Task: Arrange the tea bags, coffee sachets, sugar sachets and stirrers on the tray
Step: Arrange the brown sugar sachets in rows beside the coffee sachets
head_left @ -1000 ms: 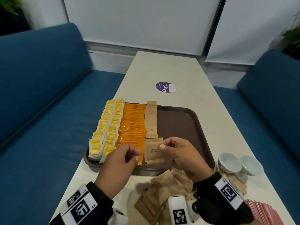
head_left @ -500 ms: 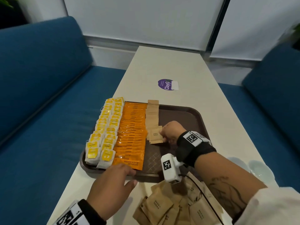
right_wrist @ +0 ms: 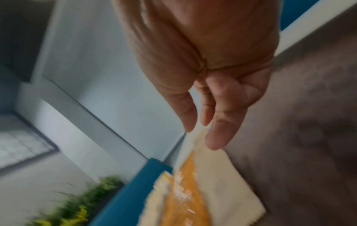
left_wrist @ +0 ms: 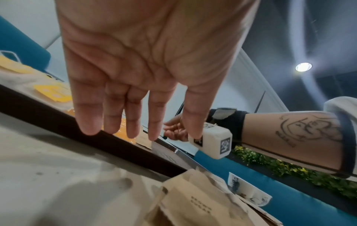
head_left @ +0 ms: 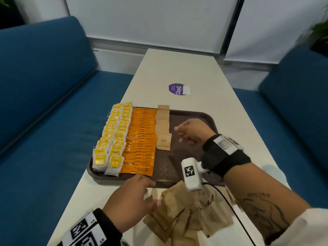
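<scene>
On the brown tray [head_left: 184, 115] lie two columns of yellow tea bags [head_left: 113, 137], a column of orange coffee sachets [head_left: 142, 139] and a column of brown sugar sachets [head_left: 162, 121]. The nearest sugar sachet [head_left: 163, 141] lies flat at the column's end. My right hand [head_left: 188, 132] hovers just right of it, fingers relaxed and empty [right_wrist: 208, 122]. My left hand [head_left: 142, 192] stretches with straight fingers [left_wrist: 135, 122] over the tray's front rim [left_wrist: 77, 126], beside a loose pile of sugar sachets [head_left: 186, 210] on the table. It holds nothing.
A purple round sticker [head_left: 178, 89] lies on the cream table beyond the tray. Blue benches flank the table on the left [head_left: 44, 103] and right [head_left: 292, 112]. The tray's right half is bare.
My right hand carried a sugar sachet from the tray's front to the end of the sugar column, let it go and drew back to the right. My left hand dropped toward the loose pile.
</scene>
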Demonstrator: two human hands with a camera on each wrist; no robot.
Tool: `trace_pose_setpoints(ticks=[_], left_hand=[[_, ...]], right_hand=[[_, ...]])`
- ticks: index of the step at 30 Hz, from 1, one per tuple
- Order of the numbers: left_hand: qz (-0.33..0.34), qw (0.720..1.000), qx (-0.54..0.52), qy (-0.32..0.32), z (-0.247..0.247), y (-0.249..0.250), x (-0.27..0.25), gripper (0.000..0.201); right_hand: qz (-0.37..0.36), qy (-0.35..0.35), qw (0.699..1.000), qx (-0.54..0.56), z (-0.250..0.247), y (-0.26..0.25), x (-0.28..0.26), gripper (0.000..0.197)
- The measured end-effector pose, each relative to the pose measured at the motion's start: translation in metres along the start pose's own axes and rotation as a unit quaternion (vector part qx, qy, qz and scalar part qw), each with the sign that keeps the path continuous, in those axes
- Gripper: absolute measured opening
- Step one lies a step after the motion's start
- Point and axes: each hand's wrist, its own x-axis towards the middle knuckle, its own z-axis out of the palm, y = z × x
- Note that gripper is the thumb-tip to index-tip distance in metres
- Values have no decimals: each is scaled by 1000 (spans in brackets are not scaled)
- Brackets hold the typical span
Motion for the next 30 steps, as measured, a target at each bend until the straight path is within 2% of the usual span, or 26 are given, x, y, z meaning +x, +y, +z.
trace_pose_setpoints(ticks=[2,4,8,12,14,16,18,21,23,25,28,30], left_hand=[[10,999,20,-25,5,7,-1,55],[18,997,56,-46,12,14,-1,54],[35,991,120,-40,25,26,-2,51],[71,981,174,-50,40,31,-3,75],[68,974,205,-68,47,35,-5,76],[76,969,223,-69,54,39,-8,69],[87,970,215,-67,58,42,-10,66],[95,977,180,-59,61,45,-11,75],[96,985,133,-48,58,43,-9,80],[97,989,101,-52,52,41,-7,89],[84,988,108,-74,47,36,-1,105],[74,985,133,-80,49,32,5,110]], right_hand=[[-90,7,994,-56,-12,3,-39,12],[-127,-12,987,-99,-17,17,-79,19],[-74,-101,969,-211,0,77,-144,33],[-74,-137,952,-265,14,123,-177,52],[-93,-124,943,-294,21,133,-183,62],[-110,-114,928,-338,30,137,-185,64],[-122,-96,921,-357,37,134,-186,57],[-133,-25,923,-360,42,125,-187,43],[-139,27,924,-355,42,123,-185,44],[-141,50,929,-338,38,125,-180,61],[-128,19,931,-342,33,122,-171,103],[-119,9,919,-375,37,115,-163,118]])
